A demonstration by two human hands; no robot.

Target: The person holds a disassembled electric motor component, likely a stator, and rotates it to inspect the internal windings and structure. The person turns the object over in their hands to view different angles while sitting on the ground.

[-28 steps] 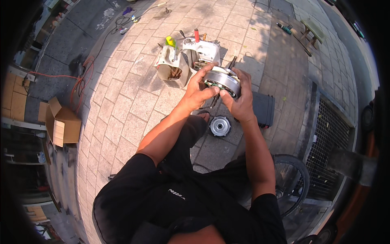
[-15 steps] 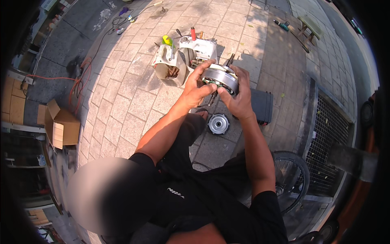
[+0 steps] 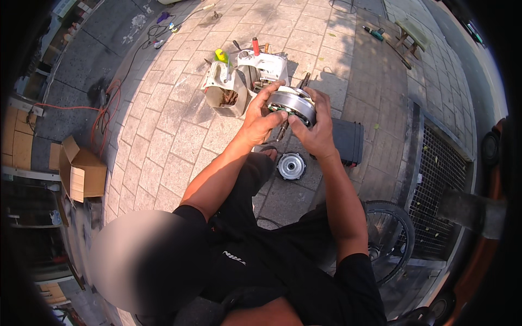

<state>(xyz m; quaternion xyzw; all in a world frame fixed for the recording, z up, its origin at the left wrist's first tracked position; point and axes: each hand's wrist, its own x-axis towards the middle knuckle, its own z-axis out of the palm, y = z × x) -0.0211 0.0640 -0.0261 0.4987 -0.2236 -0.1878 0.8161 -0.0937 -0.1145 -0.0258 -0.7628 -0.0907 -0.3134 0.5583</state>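
Between both hands I hold up a hub motor core [image 3: 293, 103], a thick silver ring with green winding parts on its near face and a dark axle sticking out at both ends. My left hand [image 3: 258, 120] is closed on its left side, fingers on the far rim and thumb at the near face. On the opposite side, my right hand [image 3: 316, 130] grips it the same way, the two thumbs close together. Below it on the paving lies a round silver motor cover [image 3: 291, 166] with a hole at its centre.
Two cut-open white plastic containers [image 3: 222, 79] with tools stand just beyond my left hand. A black box [image 3: 349, 142] is right of my right hand. A bicycle wheel [image 3: 406, 231] lies near my right elbow, beside a metal grate [image 3: 441, 182]. A cardboard box [image 3: 87, 176] sits far left.
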